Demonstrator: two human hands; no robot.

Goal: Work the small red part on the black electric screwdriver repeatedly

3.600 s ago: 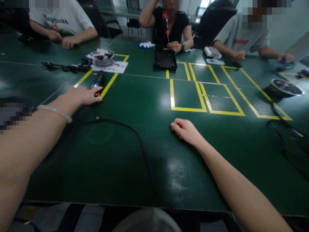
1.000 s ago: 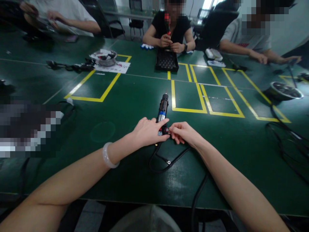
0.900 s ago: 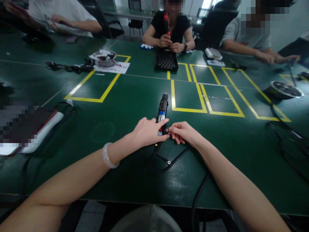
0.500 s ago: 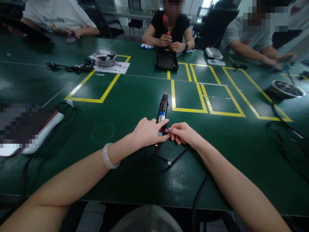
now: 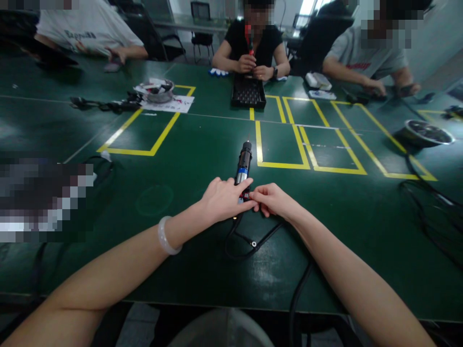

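Observation:
A slim electric screwdriver body [image 5: 244, 161], black at the front with a silver and blue section, lies on the green table, pointing away from me. My left hand [image 5: 224, 198] is closed over its rear part, thumb and fingers on either side. Small red and black parts [image 5: 246, 195] show between those fingers. My right hand [image 5: 272, 199] pinches at the right side of these parts; what its fingertips grip is too small to make out. A black cable [image 5: 267, 235] with a ring terminal [image 5: 253, 244] loops on the table below my hands.
Yellow tape outlines [image 5: 282, 165] mark the table. A black tray [image 5: 249, 92] stands before a co-worker who holds a red-and-black tool [image 5: 249, 41]. Left of it sits a round metal bowl [image 5: 159, 91]; a round metal container [image 5: 428, 133] and cables [image 5: 419, 212] lie at right.
Both of my hands stay at the screwdriver's rear, with only slight finger movement. The co-worker's hands at the far right have shifted left.

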